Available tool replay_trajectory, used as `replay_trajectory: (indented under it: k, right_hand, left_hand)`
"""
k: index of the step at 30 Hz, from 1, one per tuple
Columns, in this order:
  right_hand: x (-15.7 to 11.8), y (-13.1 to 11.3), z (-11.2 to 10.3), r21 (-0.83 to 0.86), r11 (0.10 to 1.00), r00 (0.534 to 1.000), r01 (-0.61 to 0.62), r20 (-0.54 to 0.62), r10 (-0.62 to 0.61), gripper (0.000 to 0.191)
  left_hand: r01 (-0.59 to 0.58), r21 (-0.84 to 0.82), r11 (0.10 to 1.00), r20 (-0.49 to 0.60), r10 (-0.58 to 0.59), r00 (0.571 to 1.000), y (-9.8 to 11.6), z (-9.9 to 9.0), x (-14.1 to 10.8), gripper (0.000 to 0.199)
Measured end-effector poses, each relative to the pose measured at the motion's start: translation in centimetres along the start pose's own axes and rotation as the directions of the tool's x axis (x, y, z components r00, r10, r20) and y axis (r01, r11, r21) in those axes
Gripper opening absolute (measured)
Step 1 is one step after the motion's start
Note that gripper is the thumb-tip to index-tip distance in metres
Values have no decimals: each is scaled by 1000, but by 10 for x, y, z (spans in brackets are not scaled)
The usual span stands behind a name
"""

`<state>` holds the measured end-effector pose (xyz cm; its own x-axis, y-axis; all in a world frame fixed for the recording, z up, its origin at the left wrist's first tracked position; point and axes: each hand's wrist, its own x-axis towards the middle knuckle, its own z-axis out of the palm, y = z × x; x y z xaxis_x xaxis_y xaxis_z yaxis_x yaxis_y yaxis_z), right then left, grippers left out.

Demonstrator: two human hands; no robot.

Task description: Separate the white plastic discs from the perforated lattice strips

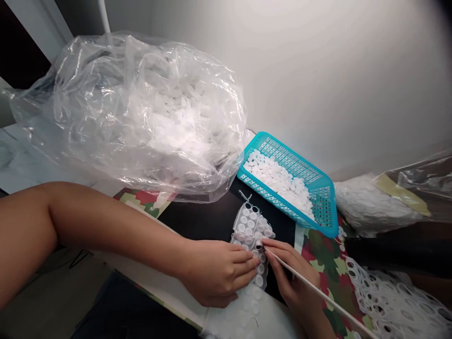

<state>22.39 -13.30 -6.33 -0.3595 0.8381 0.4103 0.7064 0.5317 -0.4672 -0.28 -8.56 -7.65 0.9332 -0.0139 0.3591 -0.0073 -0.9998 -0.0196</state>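
My left hand [222, 270] lies palm down with its fingers stretched over a strip of white round pieces [249, 219]. Close to its right, my right hand [291, 268] pinches a thin white stick [318, 292], whose tip meets the strip near a dark round hole. The strip lies on a black mat [197, 216], its upper end showing more dark holes and a loose thread. Toward the near edge, a translucent sheet with round pieces [250, 313] continues below my left fingers.
A large clear bag [141, 113] of white pieces stands at the back left. Behind my hands sits a blue basket [289, 153] holding white discs. To the right are a bag of white pieces [374, 202] and a pile of perforated white strips [399, 301].
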Motion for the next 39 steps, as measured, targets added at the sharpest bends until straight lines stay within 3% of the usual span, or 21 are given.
replay_trajectory:
  k: [3,5,12,25,32,36,39]
  right_hand:
    - [5,0,-3,170,985,1000,-28,18,26,17]
    - [8,0,0,194,981,1000,8,23,-13,18]
    - [9,2,16,60,983,983,176,46,-179,26]
    - [7,-1,13,-61,952,953,300,57,-297,34]
    - [6,-4,14,-156,965,974,210,-53,-220,35]
    - [9,-2,7,37,992,992,122,-33,-121,21]
    - [10,-3,7,180,980,995,86,-63,-75,22]
  left_hand:
    - [22,46,999,-22,-21,1000,4,2,0,56]
    - [26,49,998,-27,-25,999,5,2,1,54]
    - [14,-69,998,6,-14,1000,2,0,4,45]
    - [5,-41,999,8,-5,1000,2,-3,4,48]
    - [-24,47,999,3,24,1000,3,0,4,59]
    - [1,44,999,-47,1,999,5,4,2,56]
    - [15,28,1000,-55,-13,998,5,5,2,57]
